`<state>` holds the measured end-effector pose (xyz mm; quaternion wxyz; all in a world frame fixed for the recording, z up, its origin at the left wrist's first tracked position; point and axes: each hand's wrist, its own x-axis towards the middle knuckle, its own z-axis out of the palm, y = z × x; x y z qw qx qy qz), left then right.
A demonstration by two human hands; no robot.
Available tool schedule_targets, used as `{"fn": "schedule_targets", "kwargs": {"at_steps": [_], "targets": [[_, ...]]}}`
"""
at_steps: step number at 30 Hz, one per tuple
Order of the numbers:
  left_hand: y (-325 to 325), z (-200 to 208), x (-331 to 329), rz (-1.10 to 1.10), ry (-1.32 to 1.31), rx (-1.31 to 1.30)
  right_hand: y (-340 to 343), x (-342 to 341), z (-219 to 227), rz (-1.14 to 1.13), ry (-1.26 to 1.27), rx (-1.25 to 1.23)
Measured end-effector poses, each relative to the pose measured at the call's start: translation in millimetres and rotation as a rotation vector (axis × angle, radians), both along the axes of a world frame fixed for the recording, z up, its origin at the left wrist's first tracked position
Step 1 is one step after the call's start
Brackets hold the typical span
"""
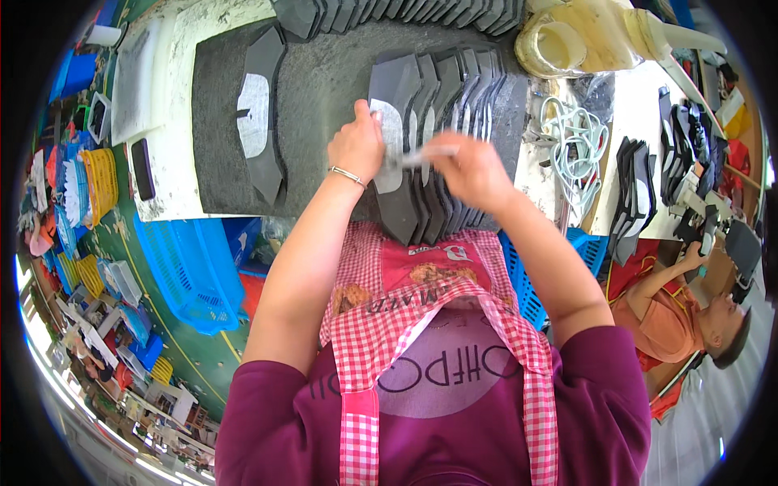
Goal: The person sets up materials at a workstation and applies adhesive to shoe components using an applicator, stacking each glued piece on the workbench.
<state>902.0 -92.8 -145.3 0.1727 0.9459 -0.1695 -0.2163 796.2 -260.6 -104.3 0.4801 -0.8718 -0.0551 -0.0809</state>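
Observation:
Several flat black cut panels (397, 215) lie overlapped in a fanned row on a dark work mat, their near ends over my apron. The leftmost one bears a pale grey patch (387, 121). My left hand (356, 146), with a bracelet at the wrist, is closed at that panel's left edge, fingertips against it. My right hand (476, 172) is closed around a thin, pale, brush-like tool (423, 155). Its tip reaches over the pale patch; motion blurs the tool and the fingers. Farther left on the mat, another stack of black panels (263, 166) has a pale patch on top.
A glue-stained plastic jug (587, 36) stands at the back right, above a coiled pale cable (577, 150). More black panels (397, 10) line the far edge. A phone (143, 168) lies left, above a blue basket (190, 275). Another person (668, 320) works at the right.

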Motion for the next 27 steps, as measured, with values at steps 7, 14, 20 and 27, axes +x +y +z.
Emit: {"fn": "schedule_targets", "kwargs": {"at_steps": [7,14,20,27], "targets": [[3.5,-1.3,-0.3,0.028,-0.048,-0.046,-0.8,-32.6,11.5,0.223,0.284,0.141],[36.4,-31.8,40.9,-0.083,0.507,-0.465,-5.0,13.4,30.5,0.094,0.661,0.248],[34.8,-10.2,52.7,0.062,1.05,-0.674,34.7,15.9,17.7,0.057,0.072,-0.174],[100.6,25.4,121.7,0.022,-0.437,-0.203,-32.3,-8.0,31.8,-0.246,0.489,0.301]]}}
